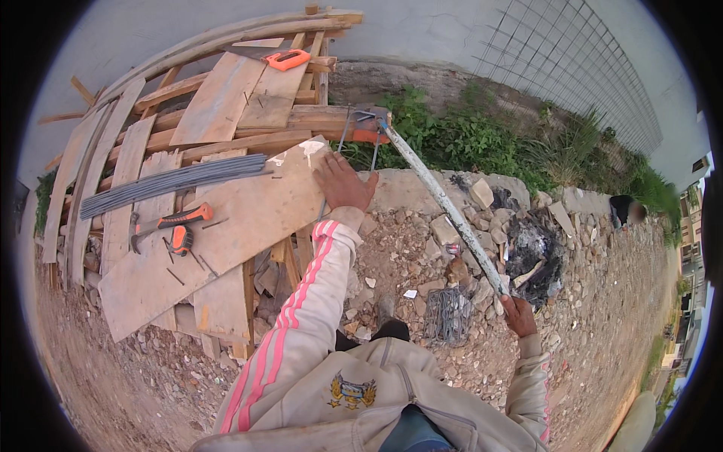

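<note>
My right hand (518, 315) is closed around the near end of a long, whitish metal pipe (452, 211). The pipe slants up and left to a bending fixture (370, 124) at the end of a timber beam. A thin steel rod (343, 134) runs from that fixture down under my left hand (346, 181). That hand lies flat with fingers spread, over the rod and the right edge of a plywood board (233, 218). Farther left on the board rest a claw hammer (177, 218), an orange and black tape measure (181, 240), several nails (208, 265) and a bundle of steel rods (173, 183).
A handsaw (282, 59) with an orange handle lies on planks at the back. Below the pipe are a pile of bent wire pieces (448, 315), rubble and charred ash (533, 256). Green weeds (467, 139) grow along the wall, where a wire mesh (572, 68) leans. Someone crouches at far right (622, 211).
</note>
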Motion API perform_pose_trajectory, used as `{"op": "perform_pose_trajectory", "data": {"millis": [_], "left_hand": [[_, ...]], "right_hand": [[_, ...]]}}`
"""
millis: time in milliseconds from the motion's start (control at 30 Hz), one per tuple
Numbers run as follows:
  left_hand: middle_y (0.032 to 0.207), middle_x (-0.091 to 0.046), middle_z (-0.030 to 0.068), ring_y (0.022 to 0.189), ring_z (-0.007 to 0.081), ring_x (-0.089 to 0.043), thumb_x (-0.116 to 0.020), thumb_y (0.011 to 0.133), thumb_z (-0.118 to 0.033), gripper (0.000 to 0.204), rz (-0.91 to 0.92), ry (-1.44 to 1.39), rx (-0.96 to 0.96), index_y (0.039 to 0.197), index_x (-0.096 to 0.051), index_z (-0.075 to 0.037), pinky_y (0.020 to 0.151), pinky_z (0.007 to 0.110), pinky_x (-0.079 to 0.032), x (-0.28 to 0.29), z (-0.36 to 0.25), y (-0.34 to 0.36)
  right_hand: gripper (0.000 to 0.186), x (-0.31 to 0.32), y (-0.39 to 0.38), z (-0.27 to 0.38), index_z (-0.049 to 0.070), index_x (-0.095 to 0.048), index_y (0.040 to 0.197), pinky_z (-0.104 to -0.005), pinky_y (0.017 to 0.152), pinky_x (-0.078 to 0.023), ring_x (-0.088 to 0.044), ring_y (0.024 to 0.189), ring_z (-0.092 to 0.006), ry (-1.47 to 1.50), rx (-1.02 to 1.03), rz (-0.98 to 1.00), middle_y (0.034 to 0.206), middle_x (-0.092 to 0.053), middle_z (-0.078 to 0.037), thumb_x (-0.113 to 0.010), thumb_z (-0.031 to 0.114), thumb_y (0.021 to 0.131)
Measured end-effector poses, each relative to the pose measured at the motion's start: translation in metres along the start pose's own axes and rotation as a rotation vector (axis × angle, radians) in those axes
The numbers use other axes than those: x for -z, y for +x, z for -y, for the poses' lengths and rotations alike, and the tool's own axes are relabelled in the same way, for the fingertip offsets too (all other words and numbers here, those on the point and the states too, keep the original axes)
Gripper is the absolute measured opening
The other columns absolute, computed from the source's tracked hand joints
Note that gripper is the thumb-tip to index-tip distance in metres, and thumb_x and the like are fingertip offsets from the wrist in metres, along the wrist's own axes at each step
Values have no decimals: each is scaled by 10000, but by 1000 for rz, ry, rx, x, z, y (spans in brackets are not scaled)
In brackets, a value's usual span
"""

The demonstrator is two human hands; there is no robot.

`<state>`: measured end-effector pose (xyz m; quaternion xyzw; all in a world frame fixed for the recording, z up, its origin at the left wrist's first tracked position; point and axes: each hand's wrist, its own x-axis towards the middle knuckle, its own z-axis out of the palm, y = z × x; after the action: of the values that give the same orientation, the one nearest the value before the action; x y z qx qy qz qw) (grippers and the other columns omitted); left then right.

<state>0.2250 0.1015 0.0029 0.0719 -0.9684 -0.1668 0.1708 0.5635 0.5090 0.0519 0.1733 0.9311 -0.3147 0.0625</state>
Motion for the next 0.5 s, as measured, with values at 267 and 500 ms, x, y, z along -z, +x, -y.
{"op": "perform_pose_trajectory", "data": {"millis": [267, 500], "left_hand": [[1534, -440, 230, 1466, 379, -345, -706, 778, -648, 1045, -14, -3, -9, 1480, -433, 76, 1204, 576, -211, 0, -2, 1], [1526, -439, 231, 1476, 386, -328, -701, 773, -643, 1048, -13, -37, 14, 1490, -420, 68, 1215, 571, -189, -1, -3, 0]], "right_hand": [[626, 21, 29, -31, 40, -575, 701, -317, 429, -348, -459, 458, -106, -35, 4, 10, 549, -472, 3, -591, 592, 994], [634, 18, 24, -34, 27, -592, 706, -349, 467, -367, -466, 485, -125, -33, -22, 29, 544, -478, -26, -576, 590, 998]]}}
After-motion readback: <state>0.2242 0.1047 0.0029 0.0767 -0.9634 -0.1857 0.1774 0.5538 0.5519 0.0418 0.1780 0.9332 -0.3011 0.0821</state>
